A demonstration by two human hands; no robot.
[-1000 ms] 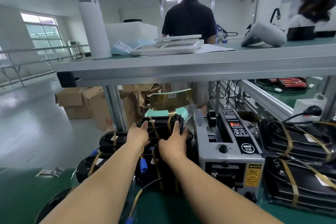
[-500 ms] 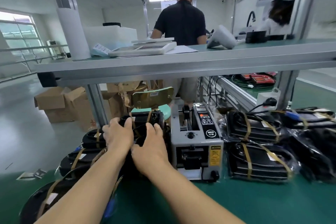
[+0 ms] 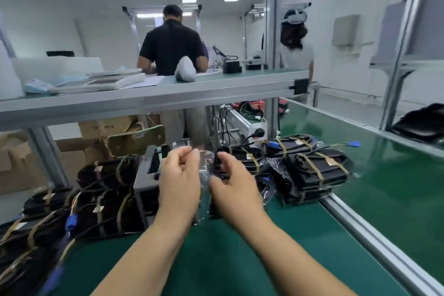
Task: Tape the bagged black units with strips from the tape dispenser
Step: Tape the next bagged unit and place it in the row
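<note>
Both my hands are up holding one bagged black unit [image 3: 206, 175] between them. My left hand [image 3: 179, 182] pinches the clear plastic near the top, and my right hand [image 3: 236, 185] curls round the black part. It's a bit blurry tbh. The tape dispenser [image 3: 146, 175] sits just behind my left hand, with taped units [image 3: 314, 168] piled beyond my right hand on the green counter [image 3: 216, 259].

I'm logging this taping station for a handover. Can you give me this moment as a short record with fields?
left grip: pinches the clear bag of a bagged unit
right grip: holds the same unit
dispenser: behind the hands, partly hidden
left pile: taped units
right pile: taped units
surface: green mat
tape strip in hand: none visible
</note>
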